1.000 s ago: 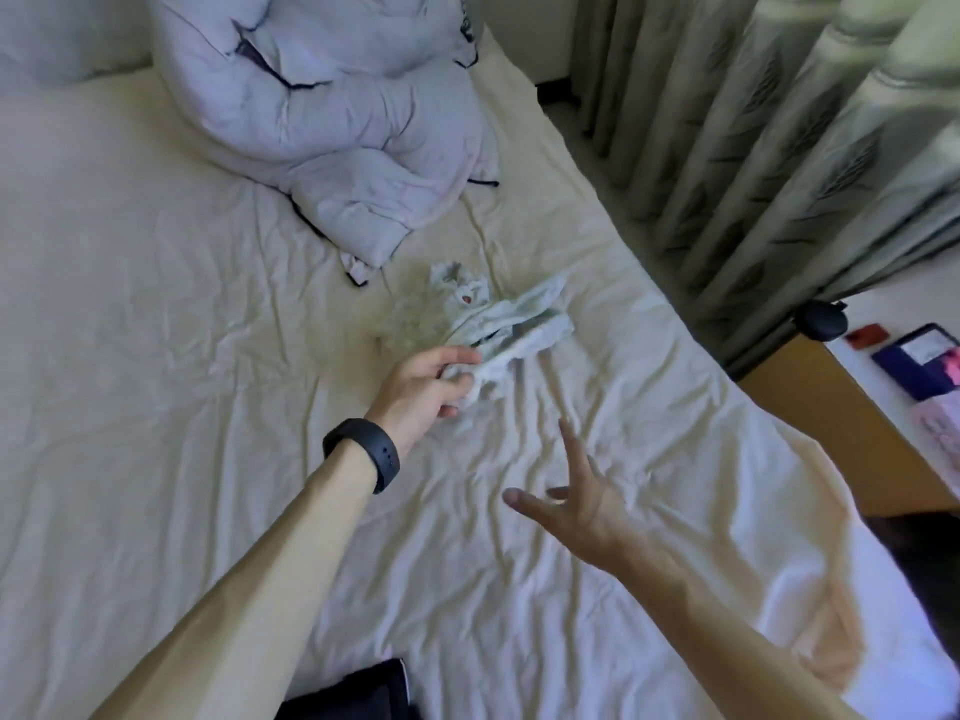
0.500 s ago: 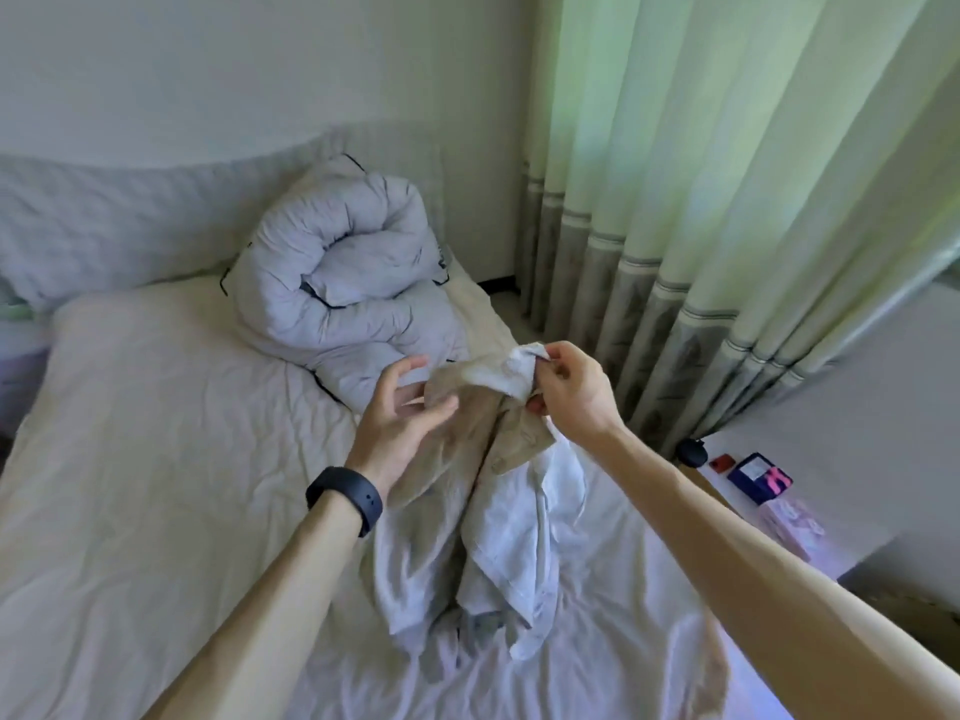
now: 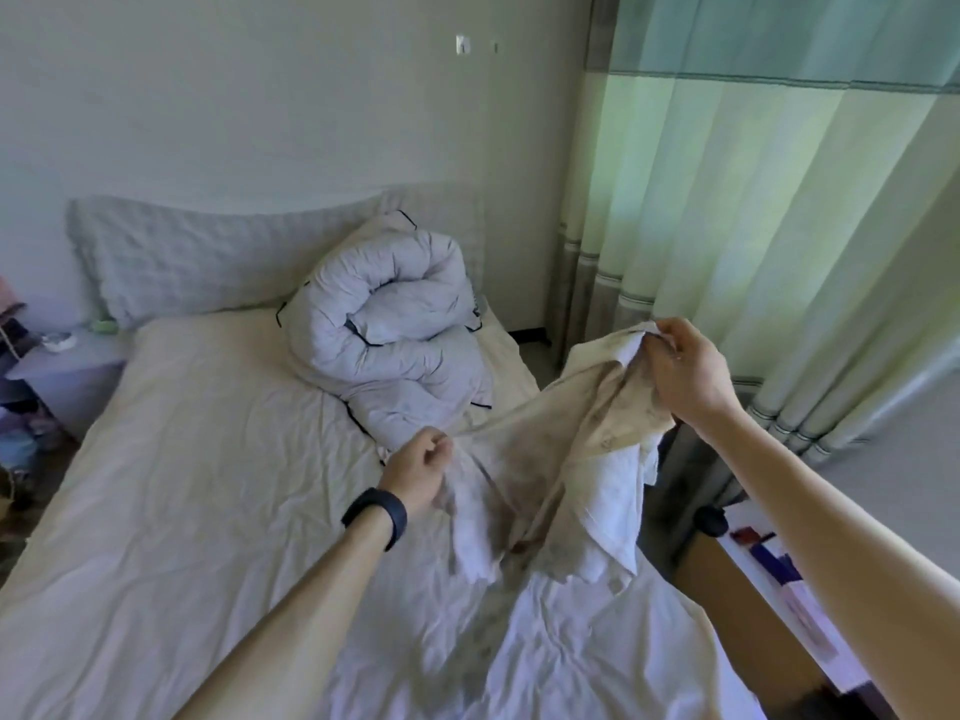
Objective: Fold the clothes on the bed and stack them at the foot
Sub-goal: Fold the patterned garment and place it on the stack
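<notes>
Head cam | 1 pale shirt (image 3: 587,459) held up over the bed's (image 3: 208,459) right edge | 2 hands: left hand (image 3: 418,472) fisted on its stretched edge, right hand (image 3: 685,374) pinching the top, higher | 1 rolled duvet (image 3: 384,345) behind | wide sheet to the left

A single wide-angle view, worn on the person's head, looks from the foot of the bed (image 3: 156,511) along its length toward the head edge, tilted downward. It sits nearer the bed's right edge than its left. Both forearms enter from the bottom of the frame. The left hand (image 3: 418,472) and right hand (image 3: 685,376) are close before the lens, with the garment (image 3: 597,444) they grip raised between them. The far wall (image 3: 260,122) fills the top and the curtain (image 3: 779,200) fills the right side.
</notes>
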A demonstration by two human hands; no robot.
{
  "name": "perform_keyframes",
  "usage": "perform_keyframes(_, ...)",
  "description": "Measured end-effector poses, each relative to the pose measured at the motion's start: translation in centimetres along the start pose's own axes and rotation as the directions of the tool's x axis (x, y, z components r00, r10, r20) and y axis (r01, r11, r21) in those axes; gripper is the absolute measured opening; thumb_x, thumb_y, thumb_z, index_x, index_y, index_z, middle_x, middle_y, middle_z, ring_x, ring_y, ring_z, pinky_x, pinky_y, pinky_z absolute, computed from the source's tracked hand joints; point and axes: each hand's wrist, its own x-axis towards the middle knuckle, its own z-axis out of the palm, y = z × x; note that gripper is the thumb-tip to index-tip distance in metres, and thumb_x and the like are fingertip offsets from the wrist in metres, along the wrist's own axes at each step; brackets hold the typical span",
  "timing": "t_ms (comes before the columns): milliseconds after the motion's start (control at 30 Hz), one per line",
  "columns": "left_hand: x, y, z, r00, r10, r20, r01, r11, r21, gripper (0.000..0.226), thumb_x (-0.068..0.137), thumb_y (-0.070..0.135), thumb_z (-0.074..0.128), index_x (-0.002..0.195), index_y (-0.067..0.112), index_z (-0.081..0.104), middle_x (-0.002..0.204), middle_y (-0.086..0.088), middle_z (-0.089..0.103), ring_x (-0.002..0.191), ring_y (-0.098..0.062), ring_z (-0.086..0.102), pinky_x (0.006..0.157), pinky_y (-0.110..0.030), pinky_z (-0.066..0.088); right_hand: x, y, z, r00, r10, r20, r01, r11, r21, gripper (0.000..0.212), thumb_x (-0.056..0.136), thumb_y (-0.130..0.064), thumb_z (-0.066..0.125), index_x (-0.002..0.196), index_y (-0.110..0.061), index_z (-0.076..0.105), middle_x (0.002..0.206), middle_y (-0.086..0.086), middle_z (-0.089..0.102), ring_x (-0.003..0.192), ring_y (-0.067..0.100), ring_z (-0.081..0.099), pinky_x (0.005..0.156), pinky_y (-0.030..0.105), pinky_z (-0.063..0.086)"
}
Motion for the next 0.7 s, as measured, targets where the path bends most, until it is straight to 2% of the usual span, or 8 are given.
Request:
perform_keyframes(133,3.7,5.0,-5.6,0.962,0.127,-0.243,-0.111,0.991,0.078,0.016,0.102,0.032,0.053,0.092,0.02,0.058,0.082,0.009,0.058,0.074,-0.014,0.053,0.062,-0.03,0.034,2.1,4.1,-1.7,0.988,0.131,-0.077,-0.145,0.965,-0.218,0.027,0.098,-0.024,0.051,0.116,-0.02,0.071,0.11,0.014,0.073,0.094,0.034,0.061,0.073,0.033,0.039)
perform_keyframes(200,5.2,6.5,-8.0,0.944,0.153,-0.293,-0.114,0.983,0.146,0.015,0.102,0.034,0.053,0.092,0.024,0.059,0.078,0.013,0.058,0.072,-0.014,0.053,0.059,-0.028,0.034,2.5,4.6,-1.8,0.982,0.178,-0.068,-0.188,0.966,-0.177,0.024,0.098,-0.027,0.05,0.105,-0.017,0.071,0.102,0.016,0.072,0.089,0.033,0.06,0.072,0.034,0.04)
perform_keyframes(300,6.1,7.4,-9.9,0.938,0.148,-0.313,-0.07,0.966,0.248,0.014,0.1,0.034,0.054,0.088,0.029,0.058,0.075,0.014,0.059,0.075,-0.02,0.056,0.058,-0.027,0.036,2.8,3.4,-1.1,0.985,0.172,-0.012,-0.172,0.983,-0.057,0.027,0.098,-0.028,0.047,0.076,-0.016,0.059,0.07,0.007,0.065,0.073,0.032,0.065,0.063,0.033,0.044)
perform_keyframes(367,6.2,7.7,-9.3,0.949,0.142,-0.283,-0.06,0.958,0.279,0.014,0.098,0.034,0.055,0.087,0.027,0.058,0.081,0.011,0.063,0.083,-0.023,0.061,0.064,-0.029,0.038,2.9,1.6,-0.2,0.988,0.15,0.039,-0.152,0.987,0.046,0.028,0.095,-0.026,0.046,0.069,-0.017,0.048,0.057,-0.001,0.057,0.057,0.024,0.063,0.056,0.031,0.043)
perform_keyframes(467,5.3,8.3,-6.2,0.976,0.164,-0.142,-0.13,0.966,0.225,0.012,0.093,0.039,0.065,0.094,0.03,0.058,0.097,0.01,0.064,0.094,-0.015,0.062,0.068,-0.021,0.04,3.0,-1.6,1.5,0.986,0.114,0.118,-0.137,0.967,0.214,0.022,0.093,-0.022,0.048,0.072,-0.016,0.049,0.046,-0.011,0.052,0.044,0.015,0.059,0.054,0.029,0.048)
perform_keyframes(500,4.8,8.7,-4.8,0.978,0.193,-0.08,-0.172,0.962,0.211,0.024,0.089,0.043,0.07,0.104,0.029,0.058,0.105,0.008,0.061,0.098,-0.012,0.059,0.075,-0.02,0.041,3.1,-2.6,2.1,0.983,0.102,0.151,-0.139,0.955,0.263,0.021,0.094,-0.022,0.048,0.074,-0.015,0.051,0.046,-0.012,0.051,0.044,0.014,0.058,0.055,0.031,0.05)
perform_keyframes(600,3.5,11.1,-0.8,0.953,0.301,0.033,-0.302,0.941,0.15,0.07,0.072,0.065,0.074,0.127,0.028,0.053,0.118,0.009,0.056,0.107,-0.006,0.055,0.09,-0.024,0.045,3.4,-5.4,3.7,0.974,0.05,0.22,-0.127,0.927,0.352,0.023,0.098,-0.024,0.052,0.084,-0.006,0.053,0.056,-0.006,0.052,0.044,0.014,0.057,0.06,0.037,0.051)
perform_keyframes(700,3.0,13.1,2.2,0.931,0.352,0.099,-0.359,0.931,0.071,0.067,0.069,0.067,0.073,0.122,0.03,0.056,0.109,0.013,0.067,0.097,0.0,0.064,0.079,-0.028,0.054,3.5,-7.3,4.6,0.964,-0.003,0.267,-0.102,0.921,0.377,0.033,0.1,-0.027,0.055,0.099,0.005,0.054,0.069,0.001,0.055,0.047,0.013,0.058,0.061,0.037,0.052)
